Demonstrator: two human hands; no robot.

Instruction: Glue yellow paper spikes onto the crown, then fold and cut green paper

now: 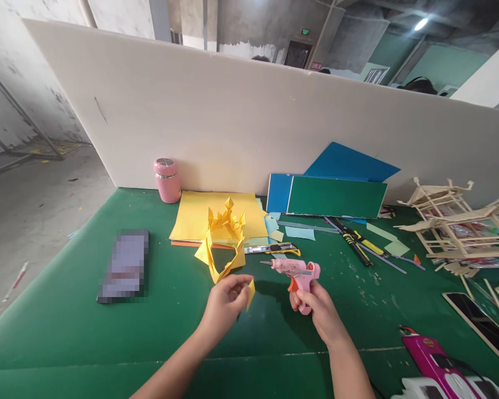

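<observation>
My left hand (228, 302) pinches a small folded piece of yellow paper (251, 293) between thumb and fingers. Just beyond it on the green table stands a yellow folded-paper crown (226, 244), a ring with pointed pieces at its far side. In my right hand (316, 305) is a pink hot glue gun (295, 271), gripped by its handle, with its nozzle directed left toward the crown. A finger lies near the orange trigger. The glue gun is held apart from both the folded piece and the crown.
Yellow paper sheets (187, 213), a utility knife (272, 249) and paper scraps lie behind. A pink bottle (167, 180) and a blurred-out rectangular object (125, 266) are on the left. Rightward are wooden stick models (453, 221), a phone (482, 327) and a magenta device (434, 363). A white board (233, 122) borders the back.
</observation>
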